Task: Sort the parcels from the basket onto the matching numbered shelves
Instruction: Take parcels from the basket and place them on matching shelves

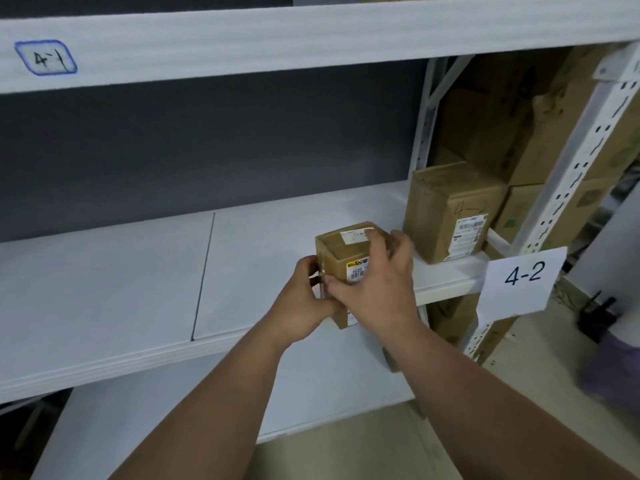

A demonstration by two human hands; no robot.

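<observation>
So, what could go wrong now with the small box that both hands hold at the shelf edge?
1. The small box sits at the front edge of the shelf, partly over it; if the left hand and right hand let go too early, it may tip off.
2. Pushed right, it could knock the bigger box close by.
3. The right hand covers its label, so a mismatch with the 4-2 sign may go unnoticed.

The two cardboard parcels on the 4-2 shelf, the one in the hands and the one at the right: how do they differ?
The held parcel is smaller and squat; the standing parcel is taller and larger. The held parcel is gripped by the left hand and right hand at the shelf front edge; the standing parcel rests untouched, farther back and right. Both are brown, taped, with white printed labels.
</observation>
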